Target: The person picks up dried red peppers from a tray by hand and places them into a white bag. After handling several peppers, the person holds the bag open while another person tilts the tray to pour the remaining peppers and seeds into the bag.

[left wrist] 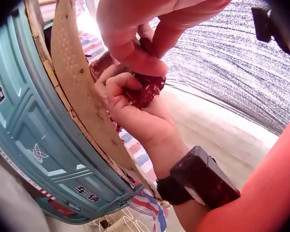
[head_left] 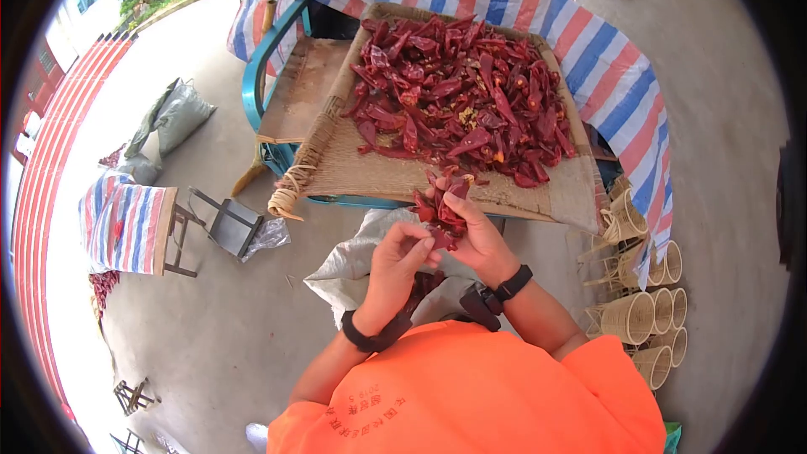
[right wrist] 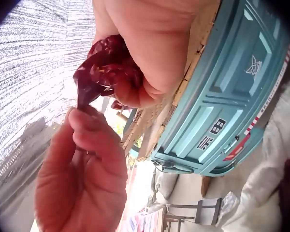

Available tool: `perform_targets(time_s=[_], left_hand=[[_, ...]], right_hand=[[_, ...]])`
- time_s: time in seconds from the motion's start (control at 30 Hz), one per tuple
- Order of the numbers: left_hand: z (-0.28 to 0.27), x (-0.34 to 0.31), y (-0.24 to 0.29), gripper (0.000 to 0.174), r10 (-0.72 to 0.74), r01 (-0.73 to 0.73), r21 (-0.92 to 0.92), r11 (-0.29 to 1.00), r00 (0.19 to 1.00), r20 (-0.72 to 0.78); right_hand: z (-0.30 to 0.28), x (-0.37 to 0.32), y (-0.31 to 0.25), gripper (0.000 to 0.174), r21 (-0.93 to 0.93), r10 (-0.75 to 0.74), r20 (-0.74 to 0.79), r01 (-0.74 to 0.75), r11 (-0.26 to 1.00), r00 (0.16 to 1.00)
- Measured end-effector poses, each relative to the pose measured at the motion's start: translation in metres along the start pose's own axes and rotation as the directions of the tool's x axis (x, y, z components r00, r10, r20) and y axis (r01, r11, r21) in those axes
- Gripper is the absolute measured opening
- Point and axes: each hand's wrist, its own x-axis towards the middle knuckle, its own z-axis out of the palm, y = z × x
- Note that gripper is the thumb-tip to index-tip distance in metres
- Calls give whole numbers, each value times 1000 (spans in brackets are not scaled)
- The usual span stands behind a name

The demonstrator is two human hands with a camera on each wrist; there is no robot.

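My right hand [head_left: 486, 244] grips a small bunch of dried red chilies [head_left: 440, 212] in front of my chest. The fingertips of my left hand [head_left: 393, 267] meet the bunch from the left. In the right wrist view, the left thumb and fingers pinch the narrow end of one dark red chili [right wrist: 86, 92] that sticks out of the right fist. Just beyond both hands, a large heap of dried red chilies [head_left: 458, 92] covers much of a woven tray [head_left: 340, 172]. Below the hands, a white sack [head_left: 343, 267] stands open with dark red chilies inside.
The tray rests on a blue-green cargo bed [left wrist: 53, 125]. Striped tarp [head_left: 618, 76] hangs along its far and right sides. Several wicker baskets [head_left: 630, 318] stand to the right. On the left are a small stool [head_left: 231, 225], a cloth-covered table [head_left: 126, 223] and filled sacks [head_left: 183, 116].
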Motion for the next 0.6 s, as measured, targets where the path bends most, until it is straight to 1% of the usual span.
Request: perform_targets(time_s=[0.07,0.1,0.13,0.17,0.2,0.27,0.37,0.43,0.53,0.57,0.6], left_hand=[[-5,-12,-2,11,9,-9,-56,998,1000,3],[-6,-18,5,12,-15,15,-77,997,1000,8],[-7,-22,9,13,-18,19,-53,998,1000,20],[-9,-26,13,13,-23,24,-28,999,999,31],[-13,-30,15,13,-27,27,-4,1000,999,40],[-21,-38,15,14,-79,77,30,997,995,66],[-33,-50,12,13,-136,131,67,989,988,77],[-49,-52,-3,13,-164,157,100,983,984,68],[-72,-48,-31,11,-240,224,221,949,970,46],[-81,-45,-40,12,-270,229,357,906,960,71],[-79,-42,-40,13,-121,58,526,849,989,86]], right_hand=[[-13,0,5,27,31,-43,17,42,999,999],[-14,0,8,26,50,-69,16,68,996,997],[-15,0,9,26,69,-96,16,94,993,995],[-19,-2,9,23,163,-35,21,31,986,999],[-20,-2,10,23,242,-17,24,11,970,1000],[-22,1,10,22,392,19,38,-32,920,999],[-23,-1,10,22,414,28,83,-60,908,996],[-22,-4,9,22,416,39,98,-76,906,994],[-20,-9,9,22,400,59,117,-101,911,991],[-18,-11,10,22,384,60,128,-105,917,990],[-17,-12,11,22,367,61,142,-110,924,988]])
